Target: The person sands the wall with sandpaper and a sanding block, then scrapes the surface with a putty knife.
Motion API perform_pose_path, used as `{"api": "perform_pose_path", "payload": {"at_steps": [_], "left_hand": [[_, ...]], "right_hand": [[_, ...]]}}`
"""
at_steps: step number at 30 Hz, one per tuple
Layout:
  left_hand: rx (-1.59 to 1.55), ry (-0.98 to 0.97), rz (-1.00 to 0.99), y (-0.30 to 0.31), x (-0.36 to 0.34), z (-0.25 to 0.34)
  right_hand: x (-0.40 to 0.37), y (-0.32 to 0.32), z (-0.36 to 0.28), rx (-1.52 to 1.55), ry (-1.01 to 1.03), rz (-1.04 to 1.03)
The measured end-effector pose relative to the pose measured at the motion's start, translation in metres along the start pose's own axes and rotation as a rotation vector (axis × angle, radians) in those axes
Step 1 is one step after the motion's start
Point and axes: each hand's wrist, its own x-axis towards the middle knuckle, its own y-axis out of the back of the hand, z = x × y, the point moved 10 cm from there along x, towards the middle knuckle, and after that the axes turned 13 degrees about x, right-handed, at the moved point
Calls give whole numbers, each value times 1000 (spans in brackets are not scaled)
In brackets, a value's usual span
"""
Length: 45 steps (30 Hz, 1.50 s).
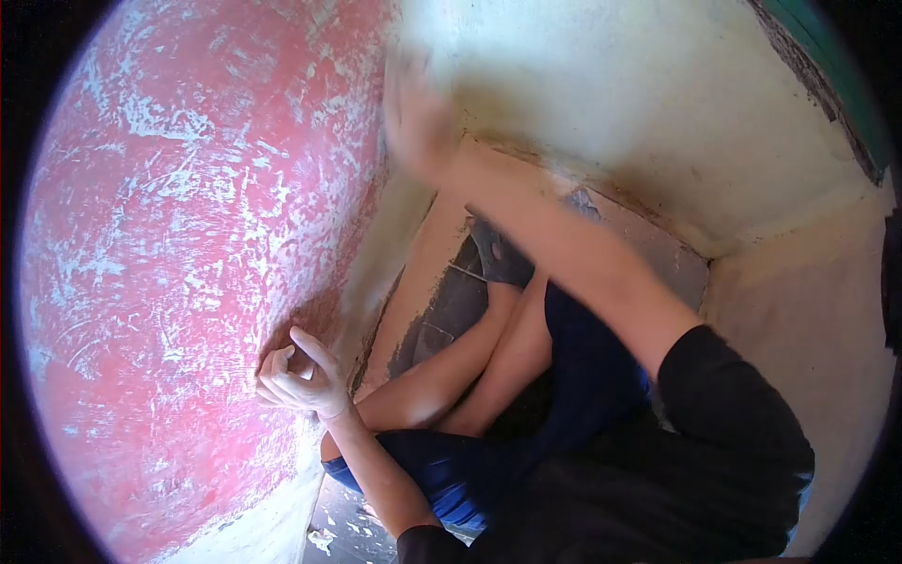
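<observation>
Beside the pink wall (216,273), whose paint is scraped to pale patches, is my left hand (299,378). Its fingers are loosely bent and the thumb stands apart; no object shows in it, and the knuckles are at or very near the surface. White dust appears to coat these fingers. My right hand (420,122) is raised at the far end of the pink wall, near the corner with a pale wall (601,85). Motion smears it, so its fingers, anything in them, and contact with the wall cannot be made out.
My bare legs (451,376) are folded in front of me, in dark blue shorts (601,352). Dark floor tiles (442,310) lie beyond them, edged by a beige strip (399,324). Pale flakes (321,539) lie on the floor at lower left. Another wall (799,310) rises on the right.
</observation>
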Motion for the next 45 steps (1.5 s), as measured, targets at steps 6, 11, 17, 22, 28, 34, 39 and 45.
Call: {"api": "perform_pose_path", "payload": {"at_steps": [6,11,17,22,28,34,39,45], "left_hand": [[39,13,25,1,7,5],[9,53,8,1,9,6],[-13,-15,21,3,2,3],[17,28,7,-2,6,7],[17,42,6,2,8,4],[-12,15,12,2,1,3],[-50,34,-20,-3,-4,-2],[36,45,-29,-3,3,3]], "right_hand": [[122,8,60,327,-88,256],[-65,16,-30,369,-129,-4],[-45,4,-24,321,-229,-67],[157,4,83,300,-242,179],[-17,5,-5,182,-133,132],[-113,1,-36,497,-345,-186],[67,7,47,346,-116,119],[62,13,38,441,-90,201]]}}
